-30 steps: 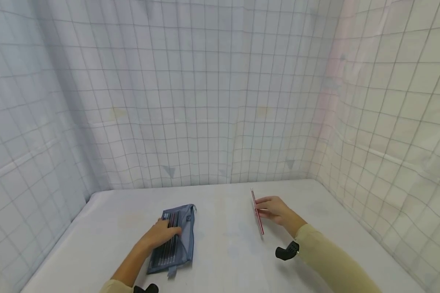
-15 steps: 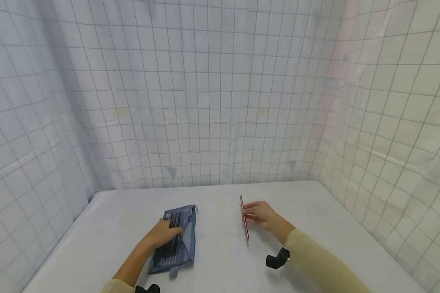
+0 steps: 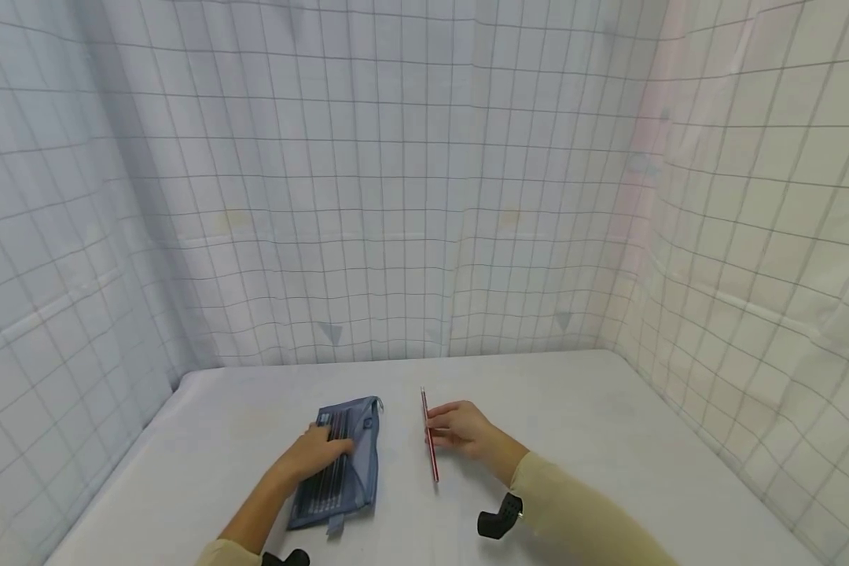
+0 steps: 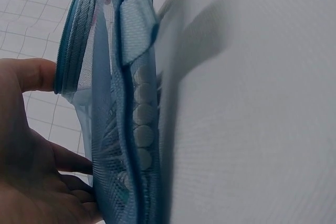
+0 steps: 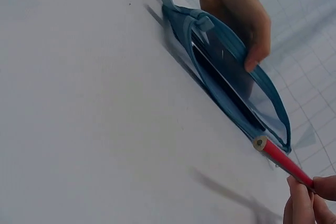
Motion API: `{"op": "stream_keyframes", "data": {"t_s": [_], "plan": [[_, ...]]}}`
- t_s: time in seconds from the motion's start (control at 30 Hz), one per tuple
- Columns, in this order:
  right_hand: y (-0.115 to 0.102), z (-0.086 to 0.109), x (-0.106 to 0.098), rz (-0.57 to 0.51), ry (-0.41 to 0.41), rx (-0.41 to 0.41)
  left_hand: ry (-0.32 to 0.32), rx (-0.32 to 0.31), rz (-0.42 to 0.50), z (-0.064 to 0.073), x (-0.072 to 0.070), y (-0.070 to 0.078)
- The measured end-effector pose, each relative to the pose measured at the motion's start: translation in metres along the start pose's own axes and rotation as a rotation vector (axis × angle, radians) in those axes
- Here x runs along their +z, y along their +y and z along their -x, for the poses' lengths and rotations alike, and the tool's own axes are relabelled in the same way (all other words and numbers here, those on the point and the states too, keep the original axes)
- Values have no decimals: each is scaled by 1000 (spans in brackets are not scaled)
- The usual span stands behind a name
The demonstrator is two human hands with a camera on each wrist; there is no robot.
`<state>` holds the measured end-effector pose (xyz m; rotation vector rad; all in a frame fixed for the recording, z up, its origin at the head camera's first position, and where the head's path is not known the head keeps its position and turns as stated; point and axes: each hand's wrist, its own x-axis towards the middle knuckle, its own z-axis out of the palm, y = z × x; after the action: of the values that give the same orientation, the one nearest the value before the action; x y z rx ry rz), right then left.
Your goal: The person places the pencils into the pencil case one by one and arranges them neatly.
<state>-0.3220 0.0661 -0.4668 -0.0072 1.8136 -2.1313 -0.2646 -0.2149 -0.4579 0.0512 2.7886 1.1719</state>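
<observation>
On the left half of the table lies a blue mesh pencil case [image 3: 362,475] with several pencils [image 3: 323,495] inside. My left hand [image 3: 311,454] grips it, thumb at the zipped edge. The right wrist view shows the case's mouth [image 5: 210,82] gaping, with that thumb on its upper rim. Round pale pencil ends [image 4: 142,114] show through the mesh in the left wrist view. Just right of the case, my right hand [image 3: 467,431] pinches a red pencil [image 3: 434,464] between thumb and fingers. Its flat end overlaps the far corner of the case in the right wrist view.
A white cloth covers the table [image 3: 538,393]. Gridded white sheets [image 3: 424,196] hang behind it and on both sides. A black wrist device [image 3: 500,516] sits at my right sleeve [image 3: 573,511].
My right hand has carried the red pencil leftward and slightly nearer me, close to the pencil case. The left hand and the case stay in place.
</observation>
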Motion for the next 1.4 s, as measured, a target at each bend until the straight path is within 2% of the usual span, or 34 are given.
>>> {"op": "stream_keyframes", "data": {"t_s": [0.3, 0.73, 0.97, 1.2, 1.4], "plan": [[8, -2, 33, 1, -39, 20, 0, -34, 8, 0, 0, 1], [17, -3, 52, 8, -62, 15, -5, -59, -1, 0, -1, 2], [21, -4, 68, 85, -63, 20, -9, -64, -15, -1, -1, 1], [22, -8, 86, 145, -29, 10, -15, -50, -22, -2, -3, -2], [18, -8, 98, 189, -28, -3, -24, -46, 6, -3, -2, 0]]}}
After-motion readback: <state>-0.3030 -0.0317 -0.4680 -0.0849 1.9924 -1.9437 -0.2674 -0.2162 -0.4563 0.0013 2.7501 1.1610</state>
